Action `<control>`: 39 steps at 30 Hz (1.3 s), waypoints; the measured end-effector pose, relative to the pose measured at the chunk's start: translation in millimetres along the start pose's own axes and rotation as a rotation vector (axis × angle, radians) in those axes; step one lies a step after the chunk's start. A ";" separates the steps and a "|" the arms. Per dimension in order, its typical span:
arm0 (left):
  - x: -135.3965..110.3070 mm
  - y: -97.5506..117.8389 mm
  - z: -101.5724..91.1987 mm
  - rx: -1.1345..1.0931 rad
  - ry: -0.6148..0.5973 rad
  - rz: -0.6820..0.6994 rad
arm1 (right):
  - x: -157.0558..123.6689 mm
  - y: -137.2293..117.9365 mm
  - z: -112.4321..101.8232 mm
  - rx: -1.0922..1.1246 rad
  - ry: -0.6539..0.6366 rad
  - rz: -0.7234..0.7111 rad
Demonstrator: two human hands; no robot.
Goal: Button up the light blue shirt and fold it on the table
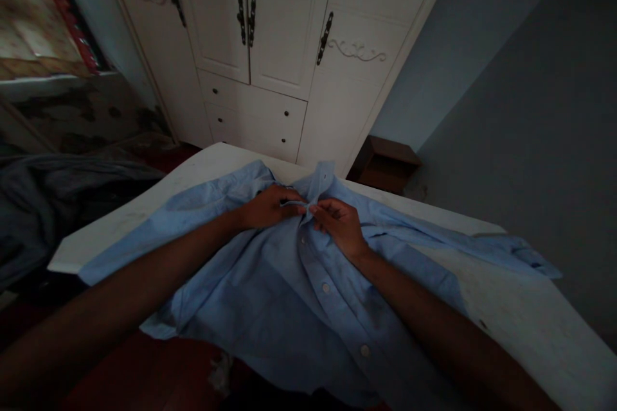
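A light blue button-up shirt [270, 282] lies spread over a white table [520, 295], its lower part hanging over the near edge. Near the collar [325, 173], my left hand [272, 205] pinches the front edge of the shirt between thumb and fingers. Close against it, my right hand [340, 225] is closed on the same front strip, fingertips almost touching the left ones. Whether a button sits between the fingertips is hidden. Several pale buttons run down the front, one button [326, 288] below my right hand. One sleeve [482, 244] stretches out to the right.
Behind the table stands a white wardrobe [284, 26] with dark handles and drawers. A small brown wooden cabinet [385, 164] is at the back right by the grey wall. Dark grey cloth [43, 212] is heaped at the left. A patterned curtain [38, 13] hangs at upper left.
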State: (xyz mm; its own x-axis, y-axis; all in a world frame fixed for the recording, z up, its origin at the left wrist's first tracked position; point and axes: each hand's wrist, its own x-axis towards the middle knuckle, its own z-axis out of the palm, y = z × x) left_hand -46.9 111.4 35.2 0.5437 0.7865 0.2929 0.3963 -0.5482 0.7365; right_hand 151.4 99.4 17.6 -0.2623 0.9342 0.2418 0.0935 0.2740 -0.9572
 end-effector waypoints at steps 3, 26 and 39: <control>0.5 -4.2 1.1 -0.036 -0.008 -0.043 | 0.8 1.1 0.2 -0.028 -0.008 0.025; -6.3 5.3 -22.0 0.192 -0.024 0.027 | 11.5 10.2 -11.5 0.493 0.178 0.018; -6.5 27.2 12.8 0.594 -0.064 0.310 | 15.0 7.6 -12.1 0.486 0.167 0.057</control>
State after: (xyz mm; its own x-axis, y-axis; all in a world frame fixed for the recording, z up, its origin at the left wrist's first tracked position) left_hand -30.2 87.8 45.6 0.7335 0.5589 0.3869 0.5444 -0.8238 0.1580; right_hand 159.8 118.2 16.0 -0.1090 0.9791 0.1715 -0.3644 0.1212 -0.9233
